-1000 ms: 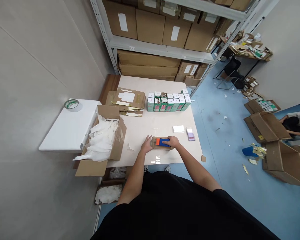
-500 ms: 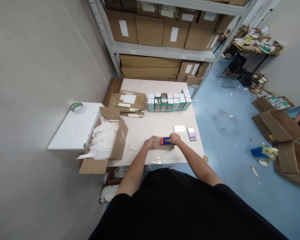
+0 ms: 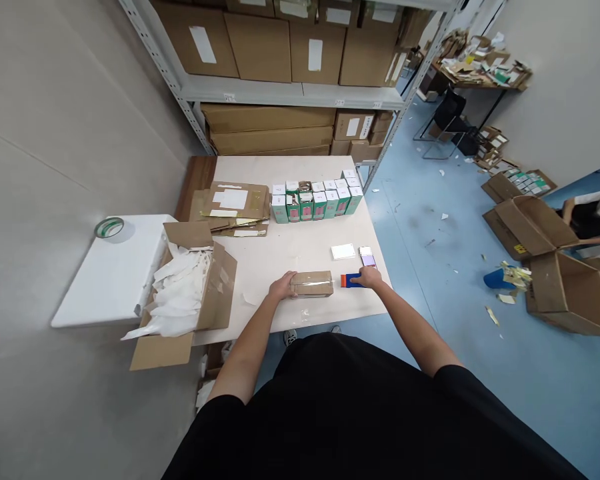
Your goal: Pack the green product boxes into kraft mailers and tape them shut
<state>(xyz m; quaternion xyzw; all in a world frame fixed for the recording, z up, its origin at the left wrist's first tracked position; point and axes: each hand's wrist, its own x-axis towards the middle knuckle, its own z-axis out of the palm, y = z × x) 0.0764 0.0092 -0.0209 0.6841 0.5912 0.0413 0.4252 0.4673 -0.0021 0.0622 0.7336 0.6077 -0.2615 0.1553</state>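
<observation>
A small brown cardboard box (image 3: 313, 283) lies near the front edge of the pale table (image 3: 300, 250). My left hand (image 3: 283, 287) rests closed against its left end. My right hand (image 3: 369, 276) is off to the right of the box, closed on a blue and orange tool (image 3: 349, 280) that lies flat on the table. A white card (image 3: 343, 251) and a small purple and white pad (image 3: 367, 257) lie just behind my right hand.
A row of green and white cartons (image 3: 316, 201) stands at the back of the table beside flat cardboard sheets (image 3: 233, 207). An open box of white bags (image 3: 183, 300) hangs at the left corner. A tape roll (image 3: 109, 227) sits on a white side surface. Shelving holds brown boxes (image 3: 260, 47). Open boxes (image 3: 535, 233) and a person (image 3: 593, 217) are at right.
My right hand has slid the blue and orange tool off the top of the brown box and onto the table to its right. My left hand stays at the box's left end.
</observation>
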